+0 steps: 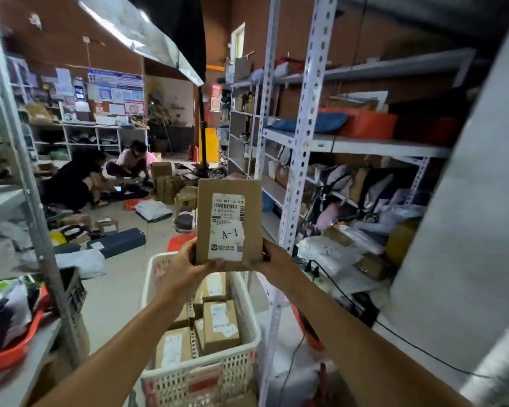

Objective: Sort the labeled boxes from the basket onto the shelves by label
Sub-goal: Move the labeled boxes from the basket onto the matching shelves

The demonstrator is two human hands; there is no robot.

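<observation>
- Dead centre of the frame: a flat cardboard box (229, 221) held upright, label side facing the camera. Its white shipping label has a barcode near the top and a sticker reading "A-1" lower down.
- Left hand (190, 267) grips the box's lower left corner, thumb curled over the bottom front edge and the fingers out of sight behind it.
- Right hand (272, 259) does the same on the lower right corner, thumb on the front, so both grips are clamped on the box from below.
- Straight under the box, lower centre of the frame, sits a white plastic basket (202, 377) with perforated sides. The held box is up above its rim, not touching it.
- Inside the basket there are more cardboard boxes: one near the front (172, 349) marked "A-1", one in the middle (220, 324) whose sticker is too blurry to read, and another further back (215, 289) that's just as blurry.
- Right side of the frame: a white metal shelf rack (301, 136) with perforated uprights, stuffed with bags and parcels. A black cable (344, 295) trails down in front of its lower level.
- Left edge: another shelf (0, 201) with a red bin (12, 352) at the lower left.
- Middle left, further off: two people (100, 174) crouch on the floor among scattered boxes and mailers.
</observation>
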